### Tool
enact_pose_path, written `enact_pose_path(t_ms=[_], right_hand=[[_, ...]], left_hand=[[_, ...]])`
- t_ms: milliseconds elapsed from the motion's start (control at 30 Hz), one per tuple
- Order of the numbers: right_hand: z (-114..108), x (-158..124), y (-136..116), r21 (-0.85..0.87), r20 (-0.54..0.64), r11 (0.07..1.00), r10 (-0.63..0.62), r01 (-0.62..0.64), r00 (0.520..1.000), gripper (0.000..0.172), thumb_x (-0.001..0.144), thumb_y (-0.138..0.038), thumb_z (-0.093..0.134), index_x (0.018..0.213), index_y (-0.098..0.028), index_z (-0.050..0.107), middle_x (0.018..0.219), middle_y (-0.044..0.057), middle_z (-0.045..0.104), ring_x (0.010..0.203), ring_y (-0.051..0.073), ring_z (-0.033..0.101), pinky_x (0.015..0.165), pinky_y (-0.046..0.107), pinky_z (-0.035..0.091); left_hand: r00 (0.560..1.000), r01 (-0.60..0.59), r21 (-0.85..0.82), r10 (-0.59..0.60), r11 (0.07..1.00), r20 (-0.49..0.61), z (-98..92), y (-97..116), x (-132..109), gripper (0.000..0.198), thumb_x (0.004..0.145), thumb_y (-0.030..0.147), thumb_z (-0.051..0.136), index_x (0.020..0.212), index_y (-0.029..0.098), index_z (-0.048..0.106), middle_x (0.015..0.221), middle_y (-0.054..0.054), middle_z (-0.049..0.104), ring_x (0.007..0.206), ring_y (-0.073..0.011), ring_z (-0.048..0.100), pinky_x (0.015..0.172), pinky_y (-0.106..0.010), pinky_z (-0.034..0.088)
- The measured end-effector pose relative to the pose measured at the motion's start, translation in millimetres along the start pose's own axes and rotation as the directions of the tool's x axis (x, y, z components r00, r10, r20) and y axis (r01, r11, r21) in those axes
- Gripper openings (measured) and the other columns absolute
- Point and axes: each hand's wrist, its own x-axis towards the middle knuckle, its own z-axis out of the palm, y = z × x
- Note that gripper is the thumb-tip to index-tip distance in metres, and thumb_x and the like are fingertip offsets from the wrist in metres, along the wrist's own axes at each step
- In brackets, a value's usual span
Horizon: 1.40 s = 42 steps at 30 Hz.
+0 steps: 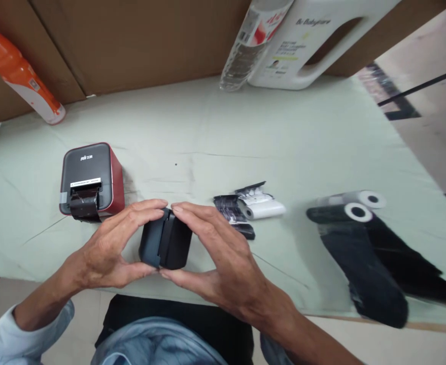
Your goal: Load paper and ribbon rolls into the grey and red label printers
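A small black box-shaped device (167,241) with a seam down its middle is held between my two hands, near the front of the table. My left hand (112,248) grips its left side, fingers at the far edge and thumb at the near edge. From the right, my right hand (223,253) closes on it in the same way, and the fingertips of both hands nearly meet. Left of it stands a red and black label printer (89,177) with a dark strip hanging from its front slot. Crumpled black film and a white paper roll (266,208) lie to the right.
Rolls of black film (359,248) with white cores spread over the right side of the pale green table (192,126). At the back stand an orange bottle (28,78), a clear plastic bottle (247,48) and a white jug (302,45) against a brown panel.
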Motion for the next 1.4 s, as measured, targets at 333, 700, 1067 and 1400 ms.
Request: enact_pose_path(t_ms=[333,700,1067,1400], right_hand=[[-9,-2,-5,-0.04,0.05,0.998,0.053,-0.051,0.997,0.076,0.084,-0.028,0.083,0.153,-0.022,0.052,0.136,0.017,0.07,0.124,0.037,0.07,0.105,0.057,0.061],[-27,-1,-10,-0.174,0.128,0.985,0.044,-0.021,0.991,0.074,0.084,-0.028,0.084,0.15,-0.018,0.053,0.133,0.02,0.072,0.124,0.039,0.07,0.104,0.062,0.06],[-22,-8,-6,-0.097,0.072,0.994,0.061,-0.054,0.996,0.077,0.083,-0.025,0.082,0.153,-0.022,0.05,0.134,0.017,0.072,0.124,0.037,0.07,0.104,0.06,0.06],[-17,-11,-9,-0.069,0.029,0.988,0.141,-0.139,0.99,0.074,0.081,-0.025,0.083,0.149,-0.021,0.054,0.133,0.017,0.071,0.124,0.037,0.069,0.106,0.06,0.059]], left_hand=[[1.0,-0.011,0.013,0.01,1.0,0.014,1.9,2,1,0.075,0.085,0.023,0.084,0.151,0.017,0.05,0.149,-0.023,0.063,0.143,-0.0354,0.061,0.118,-0.053,0.054],[0.996,-0.014,0.057,0.009,0.998,0.092,3.2,7,9,0.075,0.086,0.021,0.081,0.153,0.019,0.046,0.151,-0.021,0.062,0.145,-0.0348,0.058,0.121,-0.056,0.051],[0.997,0.004,-0.03,-0.002,1.0,0.081,2.0,2,11,0.077,0.081,0.024,0.087,0.149,0.022,0.05,0.152,-0.021,0.062,0.142,-0.035,0.061,0.118,-0.054,0.053],[0.999,0.02,0.031,-0.022,0.999,0.042,5.2,7,8,0.073,0.081,0.022,0.087,0.146,0.02,0.053,0.149,-0.022,0.064,0.142,-0.0352,0.062,0.117,-0.053,0.055]])
